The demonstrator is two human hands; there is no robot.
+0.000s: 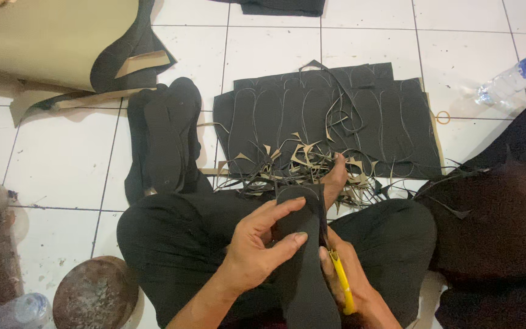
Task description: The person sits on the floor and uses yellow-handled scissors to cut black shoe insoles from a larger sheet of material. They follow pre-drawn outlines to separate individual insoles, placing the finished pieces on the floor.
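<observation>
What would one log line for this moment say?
left hand: grips black sole piece | right hand: holds yellow-handled scissors | stack of cut soles on tiled floor

Left hand (257,250): fingers (287,210) curled over a black sole-shaped foam piece (302,268), held above the lap.
Right hand (351,283): beside the piece's right edge, gripping yellow-handled scissors (342,281) closed in the fist.
Foot (335,180): bare, just beyond the piece, among black and tan offcuts (299,159).
Marked sheet (330,119): black, flat on the white tiled floor (62,158), far centre, traced with sole outlines.
Cut soles (165,137): stacked black, left of the sheet.
Tan-backed sheet (44,39): far left, partly folded.
Plastic bottle (512,76): far right, lying down.
</observation>
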